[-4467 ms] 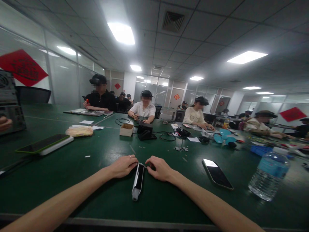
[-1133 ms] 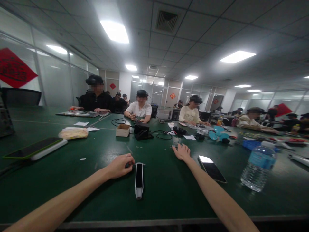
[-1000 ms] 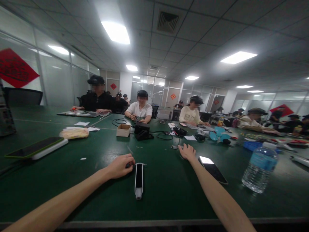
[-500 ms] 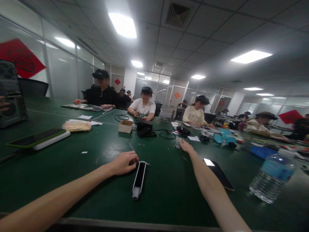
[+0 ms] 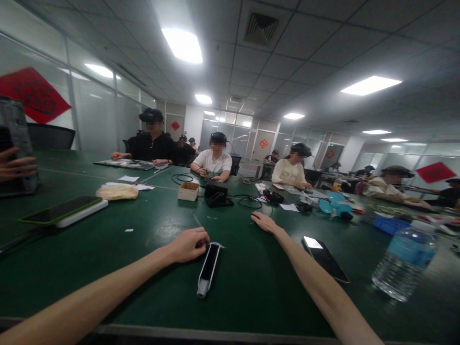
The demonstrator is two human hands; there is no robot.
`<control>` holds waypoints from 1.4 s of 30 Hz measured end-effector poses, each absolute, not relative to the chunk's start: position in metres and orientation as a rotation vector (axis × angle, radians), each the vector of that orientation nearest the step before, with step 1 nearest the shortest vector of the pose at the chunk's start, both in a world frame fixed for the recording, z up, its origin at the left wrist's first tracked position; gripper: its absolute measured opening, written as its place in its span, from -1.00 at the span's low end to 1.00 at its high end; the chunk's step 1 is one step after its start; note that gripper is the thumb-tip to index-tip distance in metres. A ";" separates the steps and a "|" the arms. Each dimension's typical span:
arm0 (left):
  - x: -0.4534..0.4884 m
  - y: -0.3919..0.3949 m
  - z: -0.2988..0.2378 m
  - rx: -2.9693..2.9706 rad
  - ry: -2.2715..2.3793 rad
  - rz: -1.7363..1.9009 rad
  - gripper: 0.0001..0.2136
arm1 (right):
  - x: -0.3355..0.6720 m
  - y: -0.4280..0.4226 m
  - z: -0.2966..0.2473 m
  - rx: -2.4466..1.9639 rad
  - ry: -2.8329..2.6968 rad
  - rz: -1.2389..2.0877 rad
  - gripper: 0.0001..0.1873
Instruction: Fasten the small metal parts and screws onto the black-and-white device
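A long narrow device (image 5: 209,268) with a white frame, a black inner face and a grey end lies on the green table in front of me. At its far end a thin piece sticks out sideways. My left hand (image 5: 189,245) rests beside that end with its fingers curled in; what they hold is hidden. Farther off to the right, my right hand (image 5: 265,222) reaches palm down to the tabletop. Its fingers are bent together over the spot, and whatever lies under them is too small and covered to name.
To the right are a phone (image 5: 326,258), a water bottle (image 5: 404,261) and a blue tray (image 5: 390,224). A small box (image 5: 188,191) and a black device (image 5: 216,192) stand ahead. Another phone (image 5: 61,209) lies left. Co-workers sit around the table; one person's hand (image 5: 16,165) touches a computer case.
My right hand has drawn left and covers the place where small grey parts lay. My left hand stays by the device's far end. The view has shifted slightly.
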State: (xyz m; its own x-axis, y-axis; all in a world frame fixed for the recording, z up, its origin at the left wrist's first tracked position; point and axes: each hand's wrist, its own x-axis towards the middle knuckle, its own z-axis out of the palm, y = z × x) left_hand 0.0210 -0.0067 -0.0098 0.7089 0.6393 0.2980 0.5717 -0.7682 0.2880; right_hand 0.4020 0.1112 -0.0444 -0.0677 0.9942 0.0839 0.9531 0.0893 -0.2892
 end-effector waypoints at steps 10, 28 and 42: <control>0.020 -0.009 -0.006 2.746 0.978 0.546 -0.81 | 0.328 0.043 -0.051 -1.670 -2.276 0.175 -0.43; 0.014 -0.012 -0.005 2.761 0.996 0.519 -0.82 | 0.318 0.027 -0.027 -1.333 -2.152 0.045 -0.67; 0.013 -0.010 -0.007 2.770 0.987 0.536 -0.83 | 0.339 0.038 -0.031 -1.510 -2.342 -0.086 -0.62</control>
